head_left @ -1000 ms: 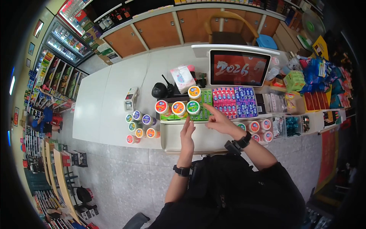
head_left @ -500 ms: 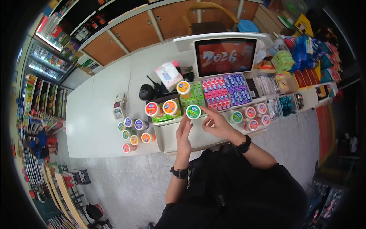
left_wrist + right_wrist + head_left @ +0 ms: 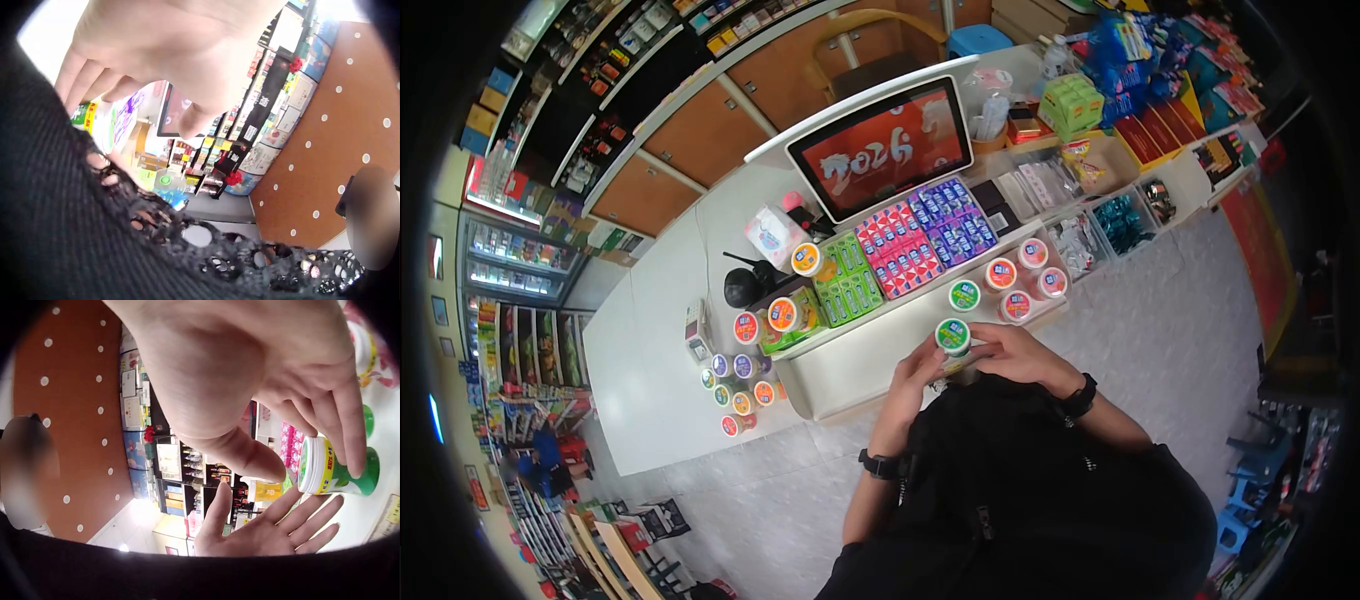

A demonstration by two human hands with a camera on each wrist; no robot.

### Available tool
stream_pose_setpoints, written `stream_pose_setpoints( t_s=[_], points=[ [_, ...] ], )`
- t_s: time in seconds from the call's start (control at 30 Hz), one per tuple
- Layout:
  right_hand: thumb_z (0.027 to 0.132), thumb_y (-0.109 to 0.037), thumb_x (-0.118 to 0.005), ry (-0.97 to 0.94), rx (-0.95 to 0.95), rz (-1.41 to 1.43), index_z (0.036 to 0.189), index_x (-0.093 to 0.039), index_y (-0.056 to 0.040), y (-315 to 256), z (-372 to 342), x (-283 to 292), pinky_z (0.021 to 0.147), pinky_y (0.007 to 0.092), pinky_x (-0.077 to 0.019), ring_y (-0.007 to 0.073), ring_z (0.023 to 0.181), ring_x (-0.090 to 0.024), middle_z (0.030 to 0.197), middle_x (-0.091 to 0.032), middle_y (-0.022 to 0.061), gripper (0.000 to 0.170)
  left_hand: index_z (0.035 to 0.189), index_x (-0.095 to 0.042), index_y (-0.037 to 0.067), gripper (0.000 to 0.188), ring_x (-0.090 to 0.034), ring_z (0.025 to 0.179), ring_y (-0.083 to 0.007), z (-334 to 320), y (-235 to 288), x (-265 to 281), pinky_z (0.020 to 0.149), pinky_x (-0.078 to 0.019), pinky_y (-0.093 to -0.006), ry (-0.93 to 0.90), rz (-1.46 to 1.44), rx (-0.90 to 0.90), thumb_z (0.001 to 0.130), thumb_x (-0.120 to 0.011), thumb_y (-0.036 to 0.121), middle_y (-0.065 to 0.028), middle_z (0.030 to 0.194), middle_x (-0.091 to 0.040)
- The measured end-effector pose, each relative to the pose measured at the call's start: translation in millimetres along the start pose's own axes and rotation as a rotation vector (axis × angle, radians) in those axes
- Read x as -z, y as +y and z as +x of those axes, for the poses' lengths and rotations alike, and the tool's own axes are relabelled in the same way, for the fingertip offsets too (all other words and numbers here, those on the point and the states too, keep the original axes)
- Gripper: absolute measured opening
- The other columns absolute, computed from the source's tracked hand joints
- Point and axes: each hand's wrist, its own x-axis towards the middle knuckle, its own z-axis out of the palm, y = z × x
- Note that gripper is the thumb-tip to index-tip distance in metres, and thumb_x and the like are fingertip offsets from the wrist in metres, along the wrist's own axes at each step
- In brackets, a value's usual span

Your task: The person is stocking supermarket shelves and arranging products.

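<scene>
Now, right by the black top [image 3: 1020, 460], a green-topped gum tub [image 3: 952, 337] is between two hands: the right hand [image 3: 1025, 357] lays straight fingers against it, the left hand [image 3: 913, 378] spreads its fingers alongside. Beyond: another green-topped tub [image 3: 964, 294], purple packs [image 3: 952, 222], then the monitor [image 3: 885, 150] reading 2026.

Right grip [image 3: 269, 381]: fingers laid straight against the green tub [image 3: 328, 478]
Green tub: capped in white, ringed with yellow
Left grip [image 3: 269, 528]: held just beside the green tub, fingers outstretched
Orange tub [image 3: 266, 491]: framed between both grips
Pink packs [image 3: 290, 445]: partly hidden
</scene>
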Motion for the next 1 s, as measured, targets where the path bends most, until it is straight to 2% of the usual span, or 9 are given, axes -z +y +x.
stream_pose_setpoints(
  t_s=[0.23, 0.33, 0.47, 0.57, 0.73, 0.83, 0.9, 0.93, 1.0],
  points=[
    [0.079, 0.002, -0.061, -0.022, -0.015, 0.248, 0.141, -0.041, -0.0039, 20.8, -11.8, 24.2, 0.11, 0.0357, -0.0374, 0.0176, 0.124, -0.052, 0.132, -0.054, 0.0072, 0.065, 0.146, -0.035, -0.003, 0.076, -0.049, 0.129, -0.0269, 30.5, -18.6, -23.9, 0.102, -0.0414, -0.0368, -0.03, -0.033, 0.09, 0.094, -0.054, 0.049, -0.0168, 0.14, -0.05],
    [0.079, 0.002, -0.063, 0.022, -0.001, 0.209, 0.142, -0.037, -0.001, 27.3, -13.0, 29.2, 0.099, 0.0326, -0.0466, 0.0205, 0.123, -0.052, 0.13, -0.053, 0.0101, 0.069, 0.146, -0.036, -0.001, 0.077, -0.047, 0.13, -0.0271, 33.2, -23.3, -31.1, 0.103, -0.0412, -0.0382, -0.019, -0.034, 0.064, 0.093, -0.056, 0.051, -0.0158, 0.14, -0.049],
    [0.08, -0.004, -0.067, 0.042, 0.024, 0.106, 0.146, -0.032, -0.001, 60.7, -7.9, 38.4, 0.093, 0.0323, -0.0519, 0.0299, 0.127, -0.051, 0.139, -0.048, 0.0145, 0.075, 0.145, -0.039, 0.0, 0.074, -0.048, 0.129, -0.0268, 38.3, -40.7, -33.9, 0.103, -0.0404, -0.0374, 0.02, -0.062, 0.06, 0.093, -0.056, 0.049, -0.016, 0.14, -0.05],
    [0.08, -0.004, -0.068, 0.031, -0.041, 0.063, 0.147, -0.03, -0.0024, 52.8, -7.3, 42.3, 0.093, 0.0331, -0.0521, 0.0335, 0.129, -0.049, 0.142, -0.045, 0.0162, 0.077, 0.147, -0.037, 0.002, 0.072, -0.045, 0.129, -0.024, 32.9, -32.6, -41.2, 0.103, -0.0377, -0.0378, 0.016, -0.082, 0.094, 0.094, -0.057, 0.046, -0.015, 0.142, -0.048],
    [0.082, -0.006, -0.069, -0.013, -0.047, 0.033, 0.148, -0.029, -0.0045, 42.6, -9.0, 42.0, 0.091, 0.0335, -0.0526, 0.0305, 0.125, -0.053, 0.143, -0.045, 0.0166, 0.077, 0.146, -0.039, 0.002, 0.069, -0.046, 0.128, -0.0231, 27.2, -31.8, -49.2, 0.103, -0.0372, -0.038, 0.057, -0.12, 0.067, 0.094, -0.056, 0.045, -0.0143, 0.14, -0.05],
    [0.085, -0.008, -0.068, 0.042, -0.029, -0.106, 0.147, -0.029, -0.0025, 36.0, -11.8, 36.1, 0.088, 0.0329, -0.0539, 0.0279, 0.117, -0.06, 0.133, -0.054, 0.0207, 0.074, 0.144, -0.041, 0.001, 0.07, -0.05, 0.127, -0.027, 21.5, -26.6, -46.9, 0.103, -0.0396, -0.0387, 0.115, -0.102, 0.073, 0.093, -0.055, 0.048, -0.019, 0.136, -0.053],
    [0.086, -0.01, -0.068, 0.104, -0.006, -0.173, 0.145, -0.032, 0.001, 24.0, -16.6, 29.8, 0.082, 0.0325, -0.0558, 0.0264, 0.101, -0.068, 0.112, -0.066, 0.0223, 0.07, 0.142, -0.044, 0.001, 0.067, -0.053, 0.122, -0.0267, 19.6, -30.3, -35.7, 0.101, -0.0411, -0.0378, 0.135, -0.06, 0.08, 0.094, -0.056, 0.046, -0.0191, 0.133, -0.055],
    [0.086, -0.01, -0.068, 0.089, 0.0, -0.183, 0.145, -0.032, 0.001, 20.8, -17.8, 26.5, 0.082, 0.0325, -0.0558, 0.0264, 0.101, -0.068, 0.112, -0.066, 0.0223, 0.07, 0.142, -0.044, 0.001, 0.067, -0.053, 0.122, -0.0267, 17.1, -29.8, -30.5, 0.101, -0.0411, -0.0378, 0.148, -0.068, 0.071, 0.094, -0.056, 0.046, -0.0191, 0.133, -0.055],
    [0.087, -0.012, -0.069, 0.115, -0.112, -0.204, 0.142, -0.037, 0.0033, 16.8, -18.5, 21.3, 0.07, 0.0297, -0.0575, 0.0221, 0.086, -0.072, 0.093, -0.071, 0.0184, 0.065, 0.138, -0.048, 0.001, 0.061, -0.055, 0.118, -0.0244, 12.0, -27.3, -18.1, 0.098, -0.0428, -0.0357, 0.2, -0.073, 0.046, 0.094, -0.056, 0.042, -0.0174, 0.128, -0.059]
  ],
)
